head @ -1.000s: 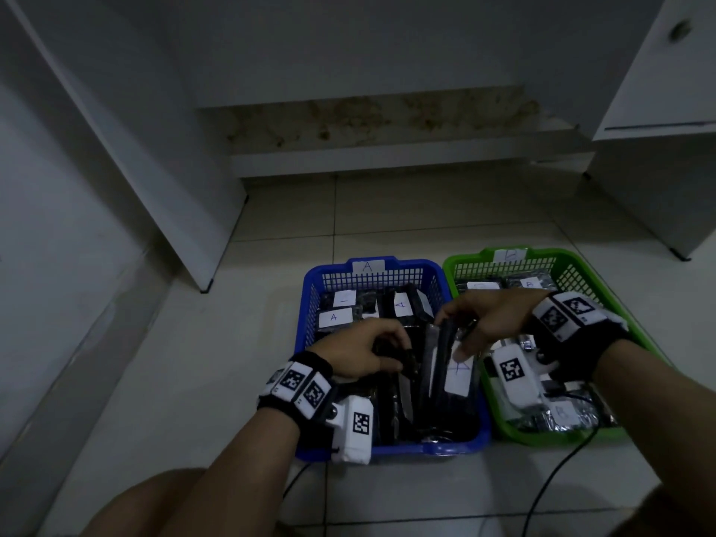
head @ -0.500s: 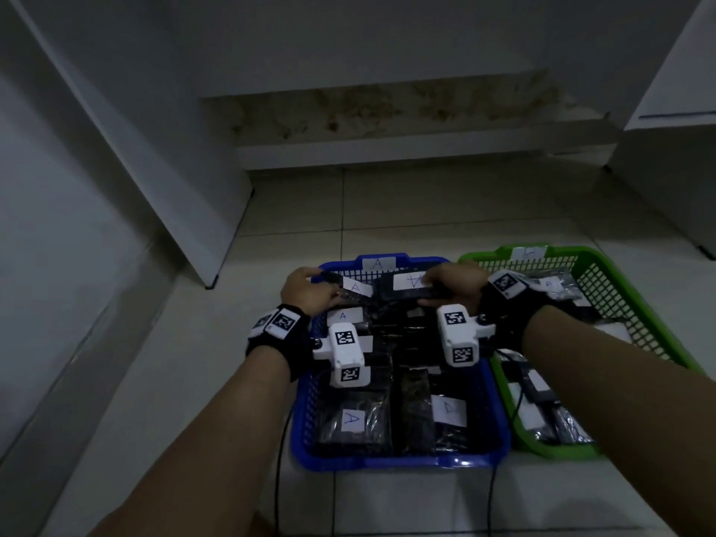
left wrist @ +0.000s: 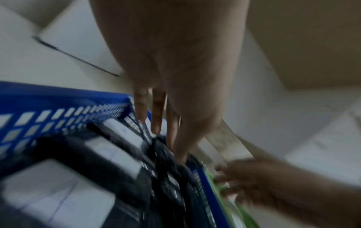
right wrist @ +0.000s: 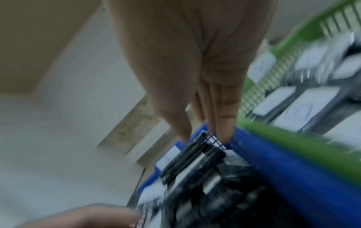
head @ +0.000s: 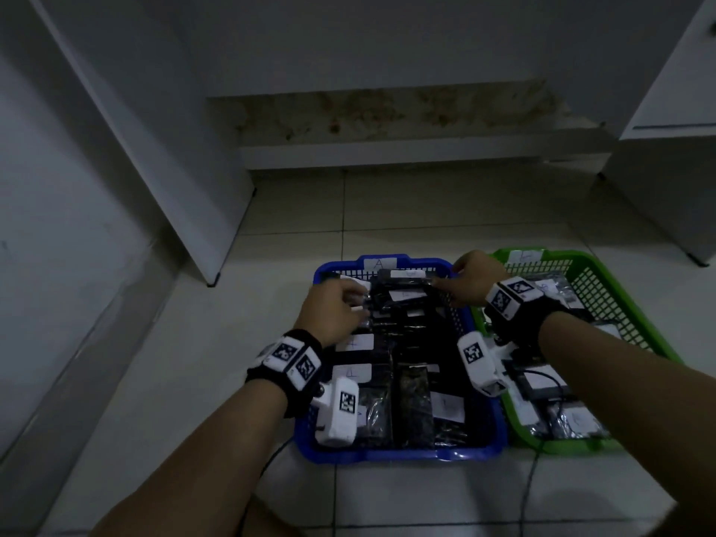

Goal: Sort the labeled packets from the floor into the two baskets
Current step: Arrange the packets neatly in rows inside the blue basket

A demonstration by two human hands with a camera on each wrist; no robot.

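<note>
The blue basket (head: 399,455), marked A, is full of dark packets (head: 412,405) with white labels. To its right stands the green basket (head: 635,304), holding more labeled packets (head: 573,420). Both hands are over the blue basket's far end. My left hand (head: 333,308) rests straight fingers (left wrist: 156,123) on the packets at the far left. My right hand (head: 474,279) reaches in from the far right corner. Its fingers (right wrist: 222,123) are straight and touch the top edge of an upright dark packet (head: 403,282). Neither hand grips anything that I can see.
Pale tiled floor (head: 426,203) surrounds the baskets. A white cabinet panel (head: 155,149) slants down on the left and a white cabinet (head: 674,168) stands at the right. A stained wall base (head: 387,114) runs behind. Black cables (head: 527,494) trail from the wrists across the floor.
Both hands moved from the middle of the blue basket to its far end with a dark packet. That packet now stands there and the fingers have straightened.
</note>
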